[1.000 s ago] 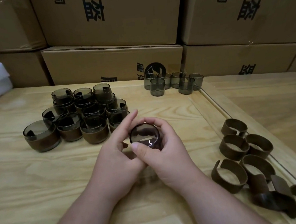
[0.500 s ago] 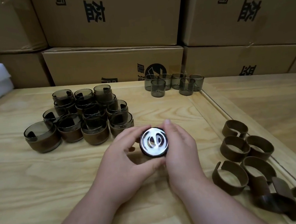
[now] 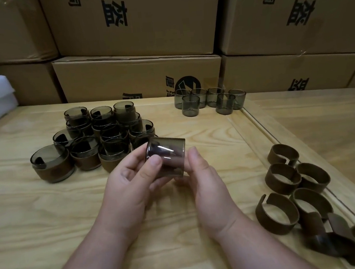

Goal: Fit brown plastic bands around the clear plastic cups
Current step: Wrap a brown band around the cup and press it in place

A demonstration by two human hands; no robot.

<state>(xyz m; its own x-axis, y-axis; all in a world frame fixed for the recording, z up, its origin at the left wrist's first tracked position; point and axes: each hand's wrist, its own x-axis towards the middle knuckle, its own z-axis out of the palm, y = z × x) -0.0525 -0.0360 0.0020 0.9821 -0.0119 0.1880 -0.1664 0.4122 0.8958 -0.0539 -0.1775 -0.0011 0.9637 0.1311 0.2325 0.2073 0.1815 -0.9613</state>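
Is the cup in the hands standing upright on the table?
No, the cup is tipped on its side, held above the table between the left hand and right hand.

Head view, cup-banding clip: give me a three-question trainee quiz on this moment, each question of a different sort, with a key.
1. True or false: the held cup stands upright on the table.
2. Multiple choice: the loose brown bands lie A) on the person's right, B) on top of the cardboard boxes, C) among the banded cups.
3. Fill in: the unbanded cups at the back of the table number ___.

Key
1. False: it is tipped on its side, held off the table between the left hand and the right hand.
2. A
3. Six
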